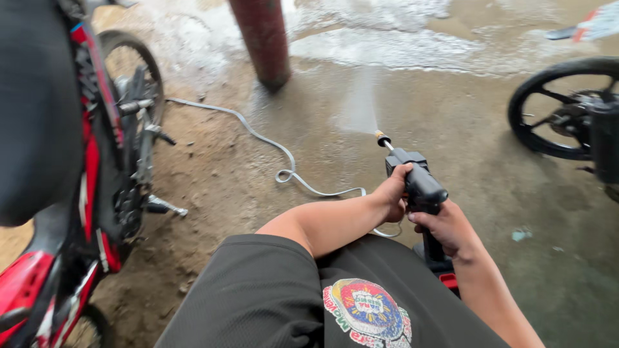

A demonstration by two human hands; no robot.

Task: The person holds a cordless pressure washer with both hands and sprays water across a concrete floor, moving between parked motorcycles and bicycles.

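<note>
We hold a black spray gun [418,183] in both hands, low in front of our lap and just right of the middle of the view. Our left hand [393,193] comes in from the left with the forearm bent across our body; its fingers are clenched around the gun's body from the left side, the thumb lying up along the top. Our right hand [448,229] sits lower and nearer to us, the wrist angled up from the lower right, and it is closed around the handle just below the barrel. The two hands almost touch around the gun.

The gun points away from us and slightly left. Its brass nozzle [382,137] is at the far tip, and a pale fan of spray [360,103] leaves it toward the wet concrete floor [451,116]. Foam [374,45] lies on the floor along the far edge of the view, beyond a dark red post [264,38].

A grey hose [284,158] runs in loops over the floor from the left toward our hands. A red and black motorbike [84,193] stands close along the left edge, on sandy ground. At the right edge we see a black wheel [554,109] of another bike. Our black shorts [290,303] fill the bottom of the view.
</note>
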